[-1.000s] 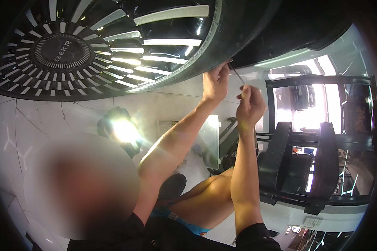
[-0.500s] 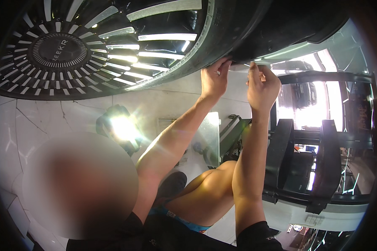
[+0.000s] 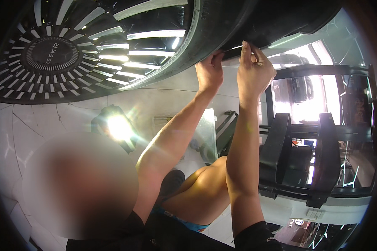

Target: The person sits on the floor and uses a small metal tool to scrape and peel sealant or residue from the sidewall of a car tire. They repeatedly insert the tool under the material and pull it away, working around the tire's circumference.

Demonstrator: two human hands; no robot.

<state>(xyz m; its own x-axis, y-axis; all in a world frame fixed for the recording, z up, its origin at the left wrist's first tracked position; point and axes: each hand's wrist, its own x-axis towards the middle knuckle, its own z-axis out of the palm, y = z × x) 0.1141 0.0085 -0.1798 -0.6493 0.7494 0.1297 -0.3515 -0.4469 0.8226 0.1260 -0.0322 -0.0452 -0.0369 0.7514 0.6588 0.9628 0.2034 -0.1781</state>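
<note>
Close to twelve o'clock, leaning toward one, the left hand [image 3: 210, 72] reaches up beside the tyre [image 3: 205, 33], its thumb and fingers drawn in; their tips sit in shadow, so I cannot tell whether they pinch anything. Toward two o'clock, the right hand [image 3: 256, 72] is raised to the lower edge of the dark trim [image 3: 276, 25], which spreads around one o'clock; its fingertips are bunched, but whether something thin lies between them cannot be told. Holding both so near each other probably lets them work on one short stretch of that edge. The spoked wheel [image 3: 52, 53] fills ten o'clock. At nine o'clock a lit lamp [image 3: 120, 127] stands on the floor [image 3: 71, 125], likely put low to throw light up under the bodywork. A black frame [image 3: 282, 142] stands past three o'clock.
</note>
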